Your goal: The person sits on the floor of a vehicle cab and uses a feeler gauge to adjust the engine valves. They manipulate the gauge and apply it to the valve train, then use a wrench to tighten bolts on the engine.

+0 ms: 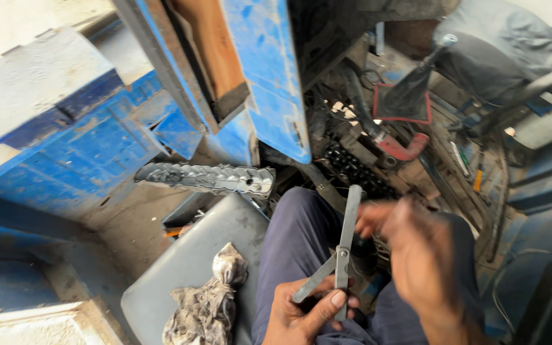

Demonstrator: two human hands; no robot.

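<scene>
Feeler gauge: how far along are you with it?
Done: the feeler gauge is out, its blades fanned open. In hand: the left hand pinches its pivot while the blurred right hand reaches the upper blade. Left: no blade touches the engine parts yet. A rag lies beside.

Daylit cab, soft light, motion blur on one hand.

Daylight falls from the upper left, washing the pale panel (27, 83) there almost white; the engine bay (352, 153) at centre sits in deep shadow. The right hand (420, 255) is smeared by motion, its fingers indistinct, while the left hand (305, 313) and the metal gauge (343, 252) stay fairly sharp. Edges look soft and slightly stretched, and the rag (209, 300) casts little shadow.
</scene>
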